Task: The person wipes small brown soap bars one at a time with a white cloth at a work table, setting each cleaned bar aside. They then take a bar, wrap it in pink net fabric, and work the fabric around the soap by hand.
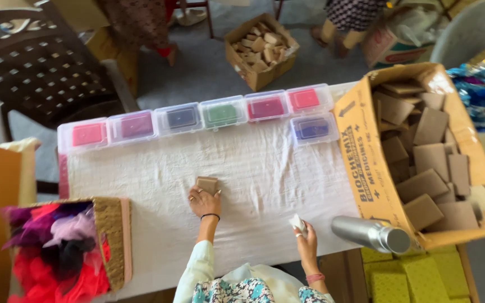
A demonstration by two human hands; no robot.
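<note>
We sit at a table with a white cloth [254, 168], by a big cardboard box [366, 168] of brown blocks. Our left hand [204, 202] presses 1 small brown block [207, 184] flat on the cloth, and our right hand [305, 231] pinches a small white piece [297, 222]. We think the block is being readied, so the white piece must go across to it.

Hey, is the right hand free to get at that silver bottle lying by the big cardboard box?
Probably yes, but the right hand already holds a small white piece. The silver bottle lies just beside it on the cloth, nothing between.
</note>
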